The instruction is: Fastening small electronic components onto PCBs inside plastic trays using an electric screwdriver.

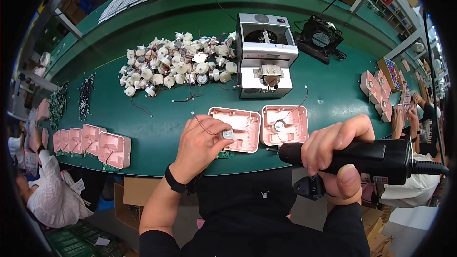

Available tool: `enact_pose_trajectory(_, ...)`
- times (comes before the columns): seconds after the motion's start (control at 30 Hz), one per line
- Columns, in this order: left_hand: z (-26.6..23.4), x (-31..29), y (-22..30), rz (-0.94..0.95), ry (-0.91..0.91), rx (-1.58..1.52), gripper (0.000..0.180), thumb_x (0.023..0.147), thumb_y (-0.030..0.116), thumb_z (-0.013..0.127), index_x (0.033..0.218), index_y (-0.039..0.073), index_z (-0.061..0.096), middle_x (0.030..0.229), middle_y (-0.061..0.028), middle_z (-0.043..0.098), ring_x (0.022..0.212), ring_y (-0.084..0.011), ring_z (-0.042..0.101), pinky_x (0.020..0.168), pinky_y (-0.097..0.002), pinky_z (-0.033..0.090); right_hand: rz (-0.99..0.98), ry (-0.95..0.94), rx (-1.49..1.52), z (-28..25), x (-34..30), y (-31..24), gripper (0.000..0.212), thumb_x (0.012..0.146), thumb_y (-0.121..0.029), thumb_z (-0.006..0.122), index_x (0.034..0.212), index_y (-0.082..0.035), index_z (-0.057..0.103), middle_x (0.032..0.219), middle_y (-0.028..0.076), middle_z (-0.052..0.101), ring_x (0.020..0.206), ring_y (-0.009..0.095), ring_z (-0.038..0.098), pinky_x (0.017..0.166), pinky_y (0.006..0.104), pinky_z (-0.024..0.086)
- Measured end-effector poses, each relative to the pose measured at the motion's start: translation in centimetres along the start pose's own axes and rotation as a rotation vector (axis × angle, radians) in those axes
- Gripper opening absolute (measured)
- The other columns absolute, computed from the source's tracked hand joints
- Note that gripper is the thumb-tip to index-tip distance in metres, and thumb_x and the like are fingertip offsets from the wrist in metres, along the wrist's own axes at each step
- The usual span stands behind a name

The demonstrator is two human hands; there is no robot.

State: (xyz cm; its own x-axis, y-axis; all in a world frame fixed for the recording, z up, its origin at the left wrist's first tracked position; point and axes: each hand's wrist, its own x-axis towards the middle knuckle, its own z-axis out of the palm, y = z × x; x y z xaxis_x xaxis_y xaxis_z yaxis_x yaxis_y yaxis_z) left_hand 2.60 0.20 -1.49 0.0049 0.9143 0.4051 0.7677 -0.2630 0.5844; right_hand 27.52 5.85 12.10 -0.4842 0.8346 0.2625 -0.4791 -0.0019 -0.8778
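Holding motor (228, 134) left, black screwdriver (376, 157) right

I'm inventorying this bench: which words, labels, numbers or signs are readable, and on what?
None reads clearly:
Silver machine: front lettering, blurred.
Silver-faced part in left hand: too small.
Round part in right pink case: too small.
Black screwdriver in right hand: label too small.
Black fan: label blurred.
Shirt: white mark, too small.

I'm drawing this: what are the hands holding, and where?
Left hand: small round silver-faced motor, pinched at its edge. Right hand: black cylindrical electric screwdriver, held around its front half.
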Motion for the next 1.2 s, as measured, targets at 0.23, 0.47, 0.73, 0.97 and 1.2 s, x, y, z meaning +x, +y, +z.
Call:
enact_pose_trajectory(0.23, 0.1, -0.1, 0.4, -0.04, -0.034, 0.002, 0.026, 0.073, 0.015, 0.08, 0.096, 0.011, 0.068, 0.099, -0.0029, 0.066, 0.089, -0.0225, 0.062, 0.079, -0.0345, 0.047, -0.017, -0.012, 0.006, -0.4, -0.2, -0.2, 0.045, 0.079, -0.021, 0.08, 0.103, -0.007, 0.045, 0.075, 0.008, 0.055, 0.069, 0.018, 0.054, 0.069, 0.0342, 0.048)
enact_pose_trajectory(0.47, -0.2, 1.6, 0.5, 0.109, 0.006, 0.162, 0.028, 0.069, 0.014, 0.082, 0.093, 0.01, 0.068, 0.099, -0.0048, 0.067, 0.094, -0.0258, 0.063, 0.084, -0.0377, 0.047, -0.024, -0.01, 0.007, -0.9, -0.4, -0.3, 0.045, 0.08, -0.021, 0.079, 0.104, -0.007, 0.044, 0.076, 0.008, 0.055, 0.068, 0.018, 0.054, 0.069, 0.0343, 0.048)
enact_pose_trajectory(0.73, 0.9, 0.9, -1.1, -0.006, -0.035, 0.071, 0.035, 0.064, 0.016, 0.084, 0.093, 0.01, 0.066, 0.098, -0.0031, 0.065, 0.098, -0.0257, 0.059, 0.089, -0.0391, 0.044, -0.097, 0.013, -0.083, 0.5, 1.6, 2.2, 0.048, 0.085, -0.036, 0.076, 0.101, -0.009, 0.041, 0.069, 0.003, 0.052, 0.052, 0.015, 0.051, 0.055, 0.0323, 0.047)
enact_pose_trajectory(0.97, 1.6, 0.7, -1.5, 0.011, 0.039, -0.003, 0.036, 0.063, 0.014, 0.084, 0.094, 0.01, 0.065, 0.099, -0.0032, 0.066, 0.099, -0.0265, 0.06, 0.088, -0.0395, 0.047, -0.15, -0.207, -0.189, 1.0, 4.9, 7.8, 0.029, 0.09, -0.011, 0.064, 0.105, -0.006, 0.04, 0.072, 0.007, 0.053, 0.056, 0.015, 0.051, 0.056, 0.0316, 0.047)
enact_pose_trajectory(1.2, 1.6, 0.4, -1.5, -0.051, 0.039, -0.045, 0.039, 0.064, 0.012, 0.083, 0.098, 0.01, 0.064, 0.104, -0.0039, 0.066, 0.101, -0.0273, 0.061, 0.086, -0.0394, 0.049, -0.156, -0.197, -0.304, 1.8, 6.0, 10.6, 0.029, 0.088, -0.003, 0.062, 0.107, -0.003, 0.04, 0.074, 0.009, 0.056, 0.058, 0.014, 0.053, 0.056, 0.0298, 0.048)
